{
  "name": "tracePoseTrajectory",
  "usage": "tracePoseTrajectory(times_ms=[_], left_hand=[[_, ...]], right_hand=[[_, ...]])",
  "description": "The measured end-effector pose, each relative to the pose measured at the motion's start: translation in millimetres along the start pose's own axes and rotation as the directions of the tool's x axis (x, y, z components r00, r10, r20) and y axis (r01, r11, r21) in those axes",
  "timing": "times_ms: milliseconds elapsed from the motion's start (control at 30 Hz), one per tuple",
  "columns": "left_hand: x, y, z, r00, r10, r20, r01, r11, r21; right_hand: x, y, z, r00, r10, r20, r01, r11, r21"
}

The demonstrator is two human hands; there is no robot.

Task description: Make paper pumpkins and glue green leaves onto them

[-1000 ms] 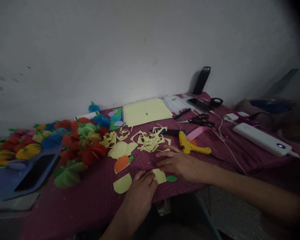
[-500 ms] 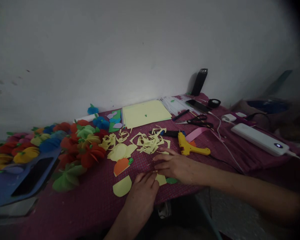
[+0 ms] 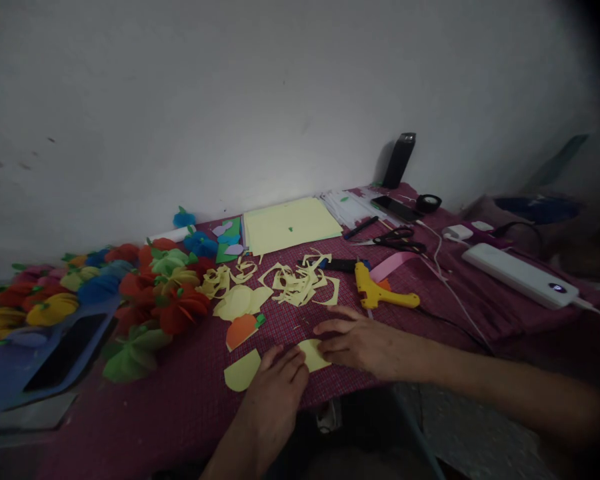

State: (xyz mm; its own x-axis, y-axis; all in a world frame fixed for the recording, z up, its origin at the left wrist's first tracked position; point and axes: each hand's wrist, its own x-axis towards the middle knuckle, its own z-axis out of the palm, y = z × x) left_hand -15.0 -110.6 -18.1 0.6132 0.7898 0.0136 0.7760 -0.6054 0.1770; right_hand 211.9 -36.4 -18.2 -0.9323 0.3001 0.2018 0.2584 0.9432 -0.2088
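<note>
A pale yellow paper piece (image 3: 314, 354) lies flat on the cloth between my hands. The fingers of my left hand (image 3: 280, 387) rest flat along its left edge. My right hand (image 3: 367, 341) has its fingers spread, with fingertips touching the paper's right side. To the left of my left hand is a second yellow cut-out (image 3: 243, 371) with a rounded lower edge. Just beyond it sits an orange folded paper pumpkin half (image 3: 242, 331) with a green stem. Several round yellow cut-outs (image 3: 240, 303) are piled farther back, beside curly yellow paper scraps (image 3: 297, 285).
A yellow glue gun (image 3: 383, 290) lies beyond my right hand, its cord trailing right. Behind it are scissors (image 3: 393, 239), a pink ribbon (image 3: 393, 265) and a white power bank (image 3: 520, 275). Colourful paper pumpkins (image 3: 180, 310) crowd the left. Yellow sheets (image 3: 293, 225) lie near the wall.
My hands have moved apart slightly, showing more of the yellow paper between them. The green leaf shape by my right hand is now out of sight.
</note>
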Motion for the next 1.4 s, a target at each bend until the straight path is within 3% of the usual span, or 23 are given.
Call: tracePoseTrajectory(times_ms=[233,367,567,767,1100,1400], left_hand=[[-13.7,-10.8,-4.9,0.994,0.103,-0.022,-0.102,0.992,0.072],[-19.6,-15.6,-1.7,0.991,0.107,-0.085,-0.100,0.991,0.084],[-20.6,-20.9,0.3,0.993,0.110,-0.052,-0.107,0.993,0.055],[-19.7,-17.6,-2.3,0.989,0.073,-0.126,-0.063,0.995,0.080],[-11.4,-13.5,2.9,0.990,0.125,-0.059,-0.120,0.990,0.080],[-10.0,-9.1,-8.0,0.993,0.114,-0.006,-0.114,0.992,0.061]], right_hand=[[-3.4,-1.8,-2.2,0.999,-0.026,-0.019,0.026,1.000,0.013],[0.5,-8.0,-13.0,1.000,-0.019,0.021,0.019,1.000,0.010],[2.6,-7.1,-12.9,0.998,-0.030,0.054,0.030,1.000,0.003],[12.8,-14.4,-14.3,0.999,-0.040,0.012,0.040,0.999,-0.019],[21.7,-16.5,-3.5,0.997,-0.063,0.051,0.064,0.998,-0.023],[12.0,-8.8,-5.3,0.995,-0.097,0.039,0.099,0.992,-0.074]])
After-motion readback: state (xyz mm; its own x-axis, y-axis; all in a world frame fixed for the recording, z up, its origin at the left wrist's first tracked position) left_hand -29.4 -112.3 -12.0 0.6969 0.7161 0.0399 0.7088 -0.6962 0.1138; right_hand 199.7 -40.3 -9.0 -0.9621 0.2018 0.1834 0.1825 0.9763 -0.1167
